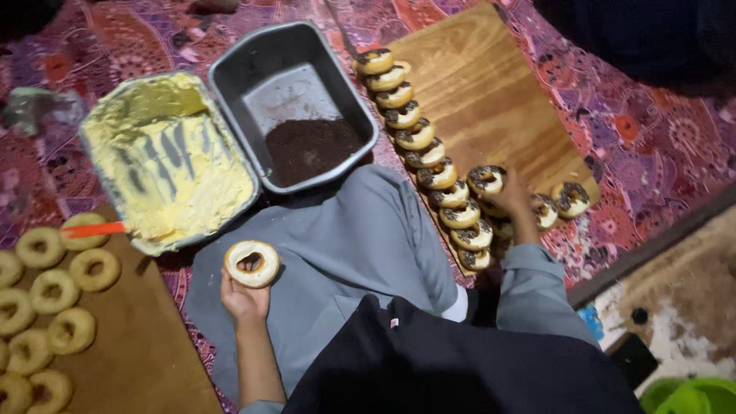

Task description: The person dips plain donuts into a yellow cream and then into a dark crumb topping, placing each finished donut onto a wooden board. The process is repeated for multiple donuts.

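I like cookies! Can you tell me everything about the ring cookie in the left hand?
The ring cookie is round with a hole in the middle, pale with a creamy white coat on top and no dark sprinkles. The left hand holds it from below by its edge, face up, over the grey lap, beside the tray of yellow cream.

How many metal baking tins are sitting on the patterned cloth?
2. One tin holds dark sprinkles, by the board with topped doughnuts. The other tin, to its left in the picture, is full of yellow cream.

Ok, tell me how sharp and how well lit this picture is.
Head view: soft all over; brightest on the cream tin and the plain ring in the left hand; corners fall dark; the right hand and its sprinkled ring look slightly smeared.
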